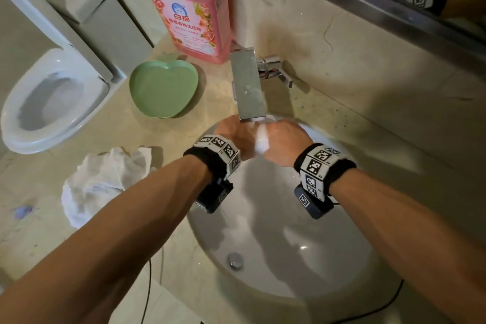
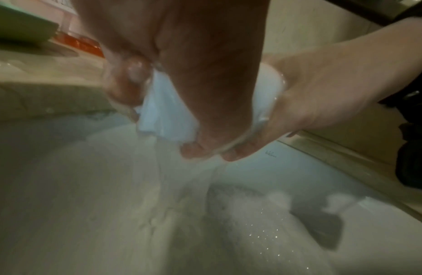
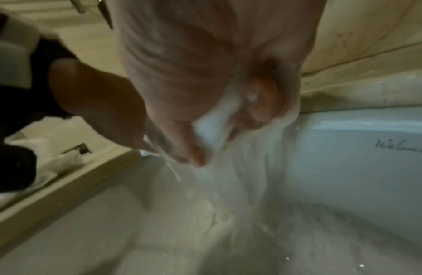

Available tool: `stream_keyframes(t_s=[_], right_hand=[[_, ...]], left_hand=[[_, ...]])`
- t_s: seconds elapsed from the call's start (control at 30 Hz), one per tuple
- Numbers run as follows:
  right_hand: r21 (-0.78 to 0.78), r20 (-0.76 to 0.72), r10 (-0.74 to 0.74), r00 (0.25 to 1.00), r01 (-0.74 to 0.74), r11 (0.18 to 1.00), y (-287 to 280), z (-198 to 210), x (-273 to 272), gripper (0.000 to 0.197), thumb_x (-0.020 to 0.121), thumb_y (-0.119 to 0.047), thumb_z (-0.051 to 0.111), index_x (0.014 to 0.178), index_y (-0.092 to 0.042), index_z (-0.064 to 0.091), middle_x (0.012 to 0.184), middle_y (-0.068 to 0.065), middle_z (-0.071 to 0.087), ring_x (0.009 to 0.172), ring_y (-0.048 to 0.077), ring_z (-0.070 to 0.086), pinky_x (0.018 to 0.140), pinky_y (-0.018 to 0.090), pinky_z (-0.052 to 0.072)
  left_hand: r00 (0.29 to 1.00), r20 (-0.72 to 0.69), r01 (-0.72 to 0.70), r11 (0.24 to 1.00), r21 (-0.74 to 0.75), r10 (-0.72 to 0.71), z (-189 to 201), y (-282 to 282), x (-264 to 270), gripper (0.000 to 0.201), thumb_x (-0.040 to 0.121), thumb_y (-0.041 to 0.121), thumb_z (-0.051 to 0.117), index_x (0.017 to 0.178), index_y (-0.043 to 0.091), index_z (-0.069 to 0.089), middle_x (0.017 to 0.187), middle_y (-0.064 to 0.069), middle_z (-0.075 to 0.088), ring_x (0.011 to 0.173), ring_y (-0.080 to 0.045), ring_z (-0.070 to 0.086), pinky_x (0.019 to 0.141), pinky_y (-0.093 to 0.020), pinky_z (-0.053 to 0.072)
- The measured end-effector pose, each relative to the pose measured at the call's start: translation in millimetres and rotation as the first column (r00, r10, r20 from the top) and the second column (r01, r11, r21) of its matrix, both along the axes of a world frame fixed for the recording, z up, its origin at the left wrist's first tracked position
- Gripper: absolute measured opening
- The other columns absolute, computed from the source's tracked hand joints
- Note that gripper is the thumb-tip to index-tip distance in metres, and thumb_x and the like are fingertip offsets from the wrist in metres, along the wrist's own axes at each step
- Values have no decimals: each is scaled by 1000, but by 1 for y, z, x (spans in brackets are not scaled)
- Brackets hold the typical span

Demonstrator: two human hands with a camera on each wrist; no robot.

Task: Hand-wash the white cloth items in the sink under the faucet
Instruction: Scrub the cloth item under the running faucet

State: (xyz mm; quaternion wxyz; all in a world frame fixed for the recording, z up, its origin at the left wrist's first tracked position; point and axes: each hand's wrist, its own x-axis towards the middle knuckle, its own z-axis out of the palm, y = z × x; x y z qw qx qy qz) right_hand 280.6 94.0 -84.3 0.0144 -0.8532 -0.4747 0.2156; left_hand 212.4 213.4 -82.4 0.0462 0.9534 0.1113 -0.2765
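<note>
The small white cloth [image 2: 166, 113] sits bunched between both hands under the faucet [image 1: 248, 87], at 12 o'clock of the sink [image 1: 342, 258]. Soaked, it likely handles limp, heavy and slippery; a bunched fold is the best hold. The left hand [image 2: 181, 61] and right hand [image 3: 205, 74] each close their grip on it. Most of it is hidden by fingers and blur. Another crumpled cloth [image 1: 105, 181] lies on the tabletop [image 1: 210, 92] at 9 o'clock.
</note>
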Motion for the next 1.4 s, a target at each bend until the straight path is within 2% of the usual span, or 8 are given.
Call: stream_keyframes(t_s=[0.3,0.43,0.67,0.9,1.07,1.2,1.3,1.4], right_hand=[[201,-42,5,999,4,980,-3,-5,11,36,84,-29,75,116,-16,65,103,9,70,89,27,68,71,29,51],[252,-435,-49,899,174,952,9,-1,17,38,83,-29,74,119,-23,61,112,-1,68,104,20,64,88,34,51],[199,-702,-113,703,346,917,23,4,-1,34,83,-22,59,112,-37,66,110,-19,69,102,-1,61,86,25,48],[279,-800,-160,578,594,754,31,6,-10,39,82,7,71,80,-31,75,90,-10,74,85,5,68,80,33,53],[344,-652,-173,738,491,800,11,13,-8,27,77,3,75,97,-15,77,96,-5,74,92,3,69,84,25,56],[356,-542,-224,810,463,811,-9,19,1,22,70,-10,82,84,-23,71,100,10,64,88,21,64,77,32,53],[208,-675,-289,679,552,807,-22,15,10,28,63,-17,85,76,-30,65,100,-4,61,93,17,62,74,23,49],[189,-690,-310,654,576,795,-22,8,11,46,65,-21,84,101,-31,56,104,-15,61,97,8,61,81,25,48]], left_hand=[[994,-54,-106,936,-336,93,5,22,2,58,85,48,47,137,23,51,137,-5,56,122,-25,55,104,-32,43],[932,22,-303,814,-495,361,11,41,-17,27,78,31,78,98,18,62,90,2,68,98,-26,66,68,-10,46],[920,-17,-316,715,-623,391,24,71,-59,58,91,45,62,133,14,39,116,-2,58,96,-20,59,79,-34,47],[889,0,-401,779,-482,458,22,66,-63,52,83,62,64,105,18,51,103,-5,61,83,-20,55,67,-32,43],[893,-152,-433,717,-547,423,10,48,-36,76,68,55,80,130,22,51,118,1,62,103,-21,60,94,-36,49],[952,48,-247,852,-461,302,5,28,-20,50,78,50,71,120,24,63,114,-1,67,98,-23,62,81,-24,44],[962,185,-119,918,-378,200,4,20,-17,39,85,34,60,121,19,63,117,-10,66,106,-30,64,87,-32,52],[934,300,-91,942,-322,193,6,22,-17,34,84,20,59,117,15,66,111,-13,66,98,-34,64,79,-33,51]])
